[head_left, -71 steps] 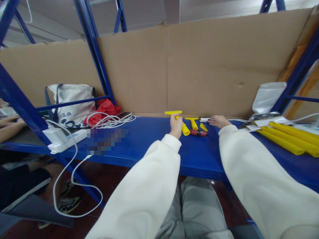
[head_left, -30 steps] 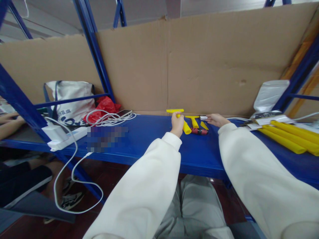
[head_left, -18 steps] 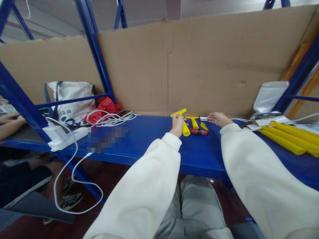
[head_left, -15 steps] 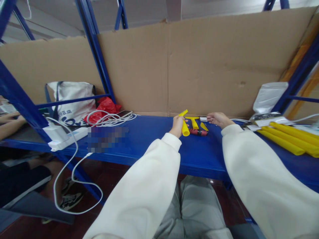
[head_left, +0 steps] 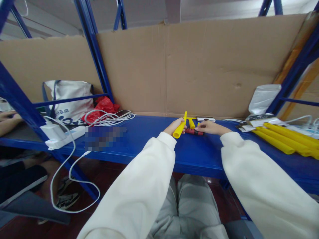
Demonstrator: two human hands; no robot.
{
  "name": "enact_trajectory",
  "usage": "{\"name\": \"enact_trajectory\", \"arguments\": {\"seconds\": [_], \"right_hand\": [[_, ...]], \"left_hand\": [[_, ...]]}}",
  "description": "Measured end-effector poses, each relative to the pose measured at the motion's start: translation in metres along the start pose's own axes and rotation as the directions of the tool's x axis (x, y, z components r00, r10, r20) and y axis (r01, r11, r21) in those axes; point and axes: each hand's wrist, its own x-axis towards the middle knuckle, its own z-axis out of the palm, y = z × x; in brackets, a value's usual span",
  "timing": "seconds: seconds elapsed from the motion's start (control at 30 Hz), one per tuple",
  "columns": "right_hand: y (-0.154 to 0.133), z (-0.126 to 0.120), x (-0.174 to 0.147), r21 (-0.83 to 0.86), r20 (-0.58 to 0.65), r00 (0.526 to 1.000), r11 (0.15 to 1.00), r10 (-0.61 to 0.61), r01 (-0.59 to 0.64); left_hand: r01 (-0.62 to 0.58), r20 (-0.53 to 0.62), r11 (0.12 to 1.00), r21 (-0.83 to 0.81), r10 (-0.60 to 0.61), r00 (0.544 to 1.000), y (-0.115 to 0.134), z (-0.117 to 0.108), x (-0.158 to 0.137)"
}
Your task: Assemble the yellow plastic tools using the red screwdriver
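My left hand [head_left: 176, 126] is closed around a yellow tube-shaped plastic handle [head_left: 178, 132], with a thin yellow crosspiece rising at its far end. My right hand [head_left: 208, 127] has its fingertips drawn together just above a red and black screwdriver-like tool [head_left: 194, 132] lying on the blue shelf; whatever is between them is too small to make out. Behind the hands lies a second T-shaped yellow plastic piece [head_left: 191, 123], partly covered. Past my right fingers sits a small white and dark packet [head_left: 206, 119].
Several yellow tubes [head_left: 286, 139] lie at the right beside a silvery bag [head_left: 264, 99]. On the left are coiled white cables [head_left: 103, 118], a power strip [head_left: 66, 137], a red plastic bag [head_left: 106, 105] and a white tote bag [head_left: 72, 99]. Cardboard [head_left: 199, 66] lines the back. Another person's arm [head_left: 10, 122] shows at far left.
My right hand has moved left, from beside the white packet to above the red and black tool. The yellow handle in my left hand has tilted, its near end shifting left.
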Motion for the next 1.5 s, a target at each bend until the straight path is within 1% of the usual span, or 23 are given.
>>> {"name": "enact_trajectory", "arguments": {"seconds": [0.07, 0.1, 0.23, 0.33, 0.4, 0.5, 0.6, 0.67, 0.77, 0.83, 0.9, 0.97, 1.03, 1.13, 1.23, 1.37, 1.5], "right_hand": [[-0.004, 0.000, -0.004, 0.043, 0.053, 0.999, 0.999, -0.011, 0.009], [-0.005, 0.001, -0.006, 0.063, 0.059, 0.998, 0.998, -0.012, 0.008], [-0.008, 0.004, -0.008, 0.109, 0.032, 0.999, 0.994, 0.016, -0.019], [-0.011, 0.006, -0.008, 0.113, 0.023, 0.999, 0.992, 0.049, -0.051], [-0.013, 0.004, -0.010, 0.155, -0.010, 0.999, 0.987, 0.053, -0.051], [-0.016, 0.000, -0.015, 0.288, -0.066, 0.995, 0.957, 0.068, -0.047], [-0.017, -0.005, -0.018, 0.391, -0.160, 0.981, 0.920, 0.108, -0.037], [-0.017, -0.007, -0.019, 0.449, -0.244, 0.956, 0.893, 0.161, -0.035], [-0.014, -0.008, -0.016, 0.547, -0.350, 0.902, 0.837, 0.254, -0.024], [-0.012, -0.008, -0.014, 0.594, -0.418, 0.853, 0.804, 0.312, -0.003], [-0.010, -0.007, -0.012, 0.635, -0.477, 0.791, 0.772, 0.382, 0.011], [-0.009, -0.006, -0.011, 0.681, -0.511, 0.732, 0.732, 0.451, 0.025], [-0.008, -0.007, -0.010, 0.725, -0.519, 0.691, 0.687, 0.503, 0.044], [-0.005, -0.008, -0.008, 0.769, -0.508, 0.668, 0.635, 0.544, 0.068], [-0.002, -0.008, -0.006, 0.780, -0.507, 0.668, 0.620, 0.545, 0.087], [0.000, -0.008, -0.006, 0.790, -0.502, 0.664, 0.606, 0.554, 0.092], [-0.003, -0.008, -0.007, 0.810, -0.495, 0.649, 0.578, 0.578, 0.102]], "left_hand": [[0.024, -0.041, 0.999, 0.039, -0.023, 0.999, 0.002, -0.001, -0.004], [0.023, -0.063, 0.999, 0.047, -0.020, 0.998, 0.004, -0.001, -0.007], [-0.001, -0.150, 0.998, 0.070, 0.011, 0.989, 0.008, -0.004, -0.015], [-0.007, -0.184, 0.998, 0.055, 0.017, 0.983, 0.008, -0.006, -0.016], [-0.002, -0.189, 0.999, 0.043, 0.010, 0.982, 0.008, -0.008, -0.015], [-0.001, -0.199, 1.000, 0.028, 0.007, 0.980, 0.007, -0.009, -0.014], [-0.003, -0.208, 1.000, 0.014, 0.005, 0.978, 0.007, -0.010, -0.014], [-0.001, -0.218, 1.000, 0.007, 0.002, 0.976, 0.007, -0.009, -0.015], [0.001, -0.248, 1.000, 0.005, 0.000, 0.969, 0.008, -0.008, -0.016], [0.003, -0.268, 1.000, 0.019, 0.002, 0.963, 0.008, -0.008, -0.016], [0.010, -0.281, 0.999, 0.033, 0.000, 0.960, 0.008, -0.008, -0.016], [0.019, -0.279, 0.999, 0.031, -0.010, 0.960, 0.008, -0.009, -0.015], [0.038, -0.256, 0.999, 0.028, -0.029, 0.966, 0.007, -0.011, -0.014], [0.062, -0.206, 0.997, 0.037, -0.053, 0.977, 0.007, -0.014, -0.012], [0.066, -0.168, 0.997, 0.039, -0.058, 0.984, 0.007, -0.017, -0.009], [0.070, -0.159, 0.995, 0.073, -0.057, 0.986, 0.008, -0.016, -0.008], [0.030, -0.159, 0.998, 0.053, -0.021, 0.987, 0.008, -0.015, -0.008]]}}
